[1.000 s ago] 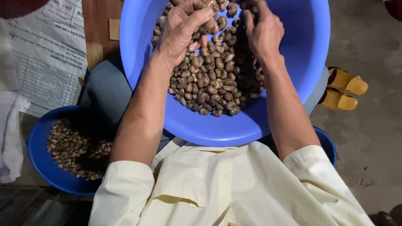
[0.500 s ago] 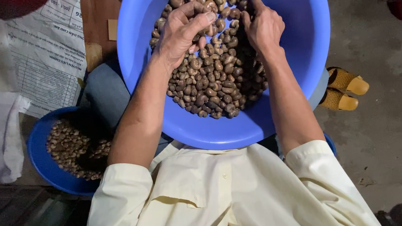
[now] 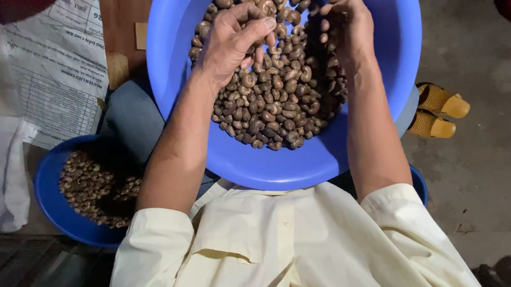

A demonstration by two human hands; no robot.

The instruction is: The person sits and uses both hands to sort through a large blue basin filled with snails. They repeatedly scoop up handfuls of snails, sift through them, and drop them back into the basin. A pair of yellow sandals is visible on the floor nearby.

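Both hands dig into the nuts (image 3: 276, 92) heaped in the big blue basin (image 3: 389, 119). The left hand (image 3: 231, 44) pinches a few, the right hand (image 3: 350, 27) curls loosely around some. Best to lift small batches over the basin, so none spill.

Lighting: moderate, from above, brightest on the blue basin (image 3: 389, 125) rim. Shadows: deep inside the smaller basin (image 3: 57, 204) at lower left and along the floor's bottom edge. Focus: sharp centre, slight softness at corners. Glare: none.

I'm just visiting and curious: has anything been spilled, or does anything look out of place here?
Nothing stands out. The brown nuts all lie inside the big blue plastic basin, and those in the smaller blue bowl stay inside too.
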